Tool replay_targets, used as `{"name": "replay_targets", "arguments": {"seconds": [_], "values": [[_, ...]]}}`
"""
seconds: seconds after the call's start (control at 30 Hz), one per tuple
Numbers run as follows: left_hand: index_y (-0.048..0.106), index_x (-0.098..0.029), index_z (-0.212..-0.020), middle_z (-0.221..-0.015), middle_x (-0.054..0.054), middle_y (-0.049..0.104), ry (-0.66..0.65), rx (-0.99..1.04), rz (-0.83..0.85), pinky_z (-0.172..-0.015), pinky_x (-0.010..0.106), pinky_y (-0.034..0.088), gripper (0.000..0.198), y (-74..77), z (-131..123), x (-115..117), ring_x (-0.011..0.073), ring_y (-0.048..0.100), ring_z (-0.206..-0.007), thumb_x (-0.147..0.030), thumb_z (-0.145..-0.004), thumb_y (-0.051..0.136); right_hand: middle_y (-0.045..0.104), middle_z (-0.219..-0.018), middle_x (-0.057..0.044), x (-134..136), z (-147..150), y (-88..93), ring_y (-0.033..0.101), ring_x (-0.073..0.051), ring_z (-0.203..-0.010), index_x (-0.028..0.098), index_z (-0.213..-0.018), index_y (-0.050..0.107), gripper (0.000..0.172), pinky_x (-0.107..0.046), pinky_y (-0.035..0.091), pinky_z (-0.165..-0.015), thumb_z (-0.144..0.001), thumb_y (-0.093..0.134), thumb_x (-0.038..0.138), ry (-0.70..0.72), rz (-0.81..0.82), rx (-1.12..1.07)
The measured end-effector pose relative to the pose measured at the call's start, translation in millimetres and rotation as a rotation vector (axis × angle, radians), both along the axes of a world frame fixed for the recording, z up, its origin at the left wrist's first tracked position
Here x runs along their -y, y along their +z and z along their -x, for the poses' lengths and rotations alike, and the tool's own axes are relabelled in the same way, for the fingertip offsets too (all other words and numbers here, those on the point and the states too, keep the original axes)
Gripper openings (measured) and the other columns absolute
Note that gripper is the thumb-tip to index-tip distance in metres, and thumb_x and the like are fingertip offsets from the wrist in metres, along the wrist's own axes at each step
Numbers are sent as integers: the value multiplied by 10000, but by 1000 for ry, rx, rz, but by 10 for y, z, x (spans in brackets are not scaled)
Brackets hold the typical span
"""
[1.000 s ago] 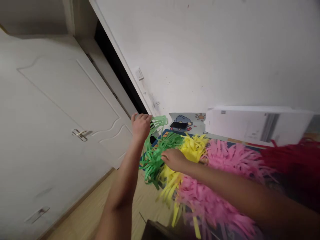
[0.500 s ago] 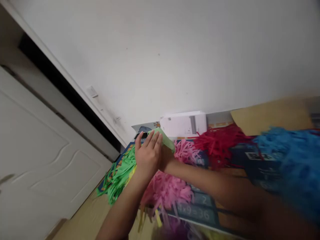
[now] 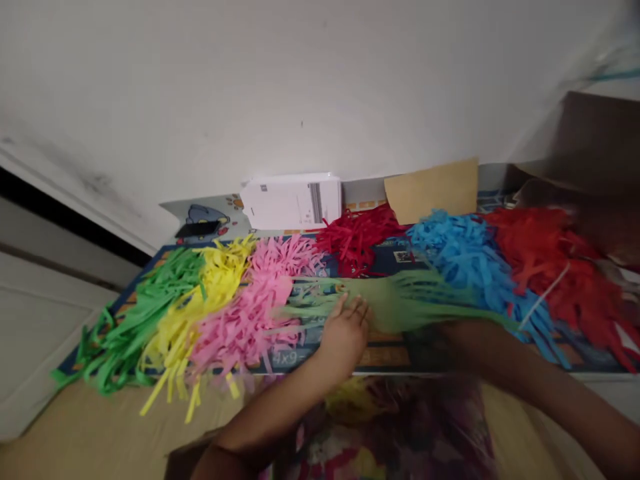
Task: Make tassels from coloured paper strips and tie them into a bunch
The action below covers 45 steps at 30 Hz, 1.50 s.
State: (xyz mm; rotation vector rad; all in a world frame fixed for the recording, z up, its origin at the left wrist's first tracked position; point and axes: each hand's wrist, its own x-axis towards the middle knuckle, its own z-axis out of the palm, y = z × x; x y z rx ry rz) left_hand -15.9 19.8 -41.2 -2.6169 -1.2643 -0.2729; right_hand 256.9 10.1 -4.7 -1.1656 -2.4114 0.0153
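A light green fringed tissue paper (image 3: 383, 303) stretches sideways over the mat, its uncut middle between strips at both ends. My left hand (image 3: 345, 333) is at the near left edge of that middle, with bent fingers closed on the paper. My right arm reaches in from the right to the paper's near side; the right hand is smeared and largely hidden there, its fingers not readable. Left of the paper lies a pink fringed bunch (image 3: 245, 327). Beyond it sits a dark red bunch (image 3: 355, 237), and to the right a blue bunch (image 3: 465, 260).
A green bunch (image 3: 145, 313) and a yellow bunch (image 3: 210, 287) cover the left end of the printed mat (image 3: 400, 357). Another red bunch (image 3: 555, 267) lies right. White packet (image 3: 287, 203), tan envelope (image 3: 435, 190) and black phone-like object (image 3: 197, 230) are by the wall.
The green paper was bundled between my two hands; now it is spread out, with the hands farther apart. The view has swung right, bringing the red bunch on the right into sight.
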Motion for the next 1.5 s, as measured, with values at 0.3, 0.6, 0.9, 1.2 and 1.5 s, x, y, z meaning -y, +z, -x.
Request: {"name": "replay_targets", "arguments": {"seconds": [0.3, 0.6, 0.9, 1.2, 1.5], "values": [[598, -109, -1286, -1269, 128, 686, 9, 13, 198, -1153, 504, 341, 343, 87, -103, 44, 262, 614, -1225, -163, -980, 454, 679, -1249, -140, 50, 444, -332, 628, -260, -1152, 144, -1224, 652, 363, -466, 454, -993, -961, 403, 166, 103, -56, 129], [711, -225, -1070, -1078, 44, 761, 193, 341, 554, -976, 363, 451, 242, 211, 336, -428, 212, 690, -1006, -160, -897, 555, 749, -920, -59, -692, 321, -323, 686, -215, -829, 203, -914, 696, 307, -300, 449, -708, -981, 420, 321, -129, 569, -29], [730, -207, -813, -808, 36, 757, 364, 240, 588, -782, 306, 449, 231, 318, 218, -745, 201, 695, -785, -318, -919, 558, 733, -791, -44, -941, 545, -299, 665, -204, -721, 213, -850, 685, 255, -270, 315, -573, -929, 490, 357, -360, 590, 103], [723, -217, -807, -786, 26, 757, 337, 182, 572, -831, 371, 421, 158, 253, 217, -715, 214, 696, -760, -293, -876, 603, 715, -734, -15, -891, 476, -393, 642, -191, -661, 228, -764, 676, 259, -281, 335, -581, -897, 527, 393, -306, 543, 29], [708, -204, -788, -748, 33, 748, 350, 154, 597, -811, 374, 415, 194, 261, 194, -765, 218, 697, -749, -326, -885, 592, 707, -698, -16, -894, 483, -419, 632, -198, -631, 236, -758, 680, 276, -291, 320, -573, -893, 533, 425, -356, 522, 58]]}}
